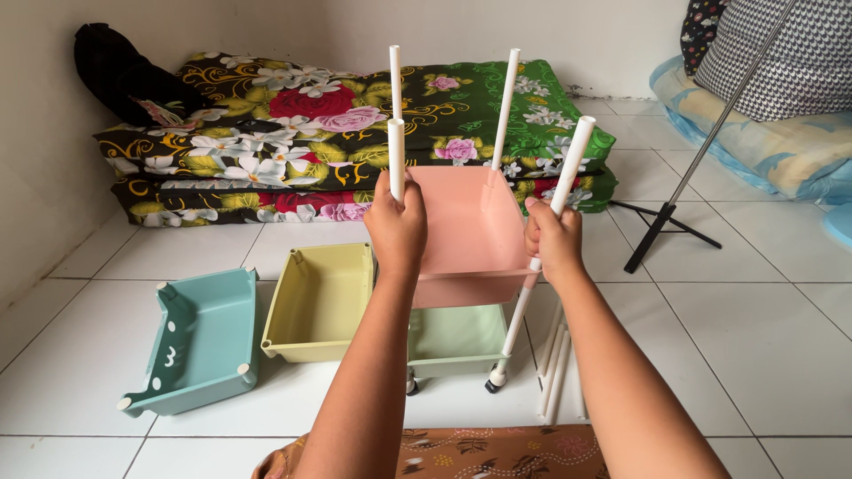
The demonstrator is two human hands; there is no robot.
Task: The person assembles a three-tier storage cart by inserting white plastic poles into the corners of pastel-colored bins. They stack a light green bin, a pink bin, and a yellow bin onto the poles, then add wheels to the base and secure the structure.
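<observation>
**Pink tray held on the white posts of a half-built shelf cart**

The pink tray [466, 231] sits between four upright white posts, above the pale green tray [454, 339] that forms the wheeled bottom tier on the tiled floor [754, 337].

Nearest the camera, a patterned brown cloth [497, 454] lies at the lower edge, with both forearms rising from it toward the cart. The left hand [397, 226] is closed around the front left post [396, 160], fingers wrapped at the tray's near left corner. The right hand [554, 238] is closed around the front right post [568, 168], which leans outward to the right rather than standing straight. Both wrists are raised and roughly level, thumbs toward the body.

To seat this tier well, it seems wise to bring the leaning right post upright first, so that all four corners line up, then press evenly on both sides instead of forcing one corner. Keeping the tray level should stop it binding on the posts.

Just right of the cart, spare white tubes [555, 372] lie on the floor. To the left lie a yellow tray [319, 302] and, beside it, a teal tray [200, 341] tipped on its side. Farther back a black tripod stand [666, 222] leans in from the right, and a folded floral mattress [337, 133] rests against the wall.
</observation>
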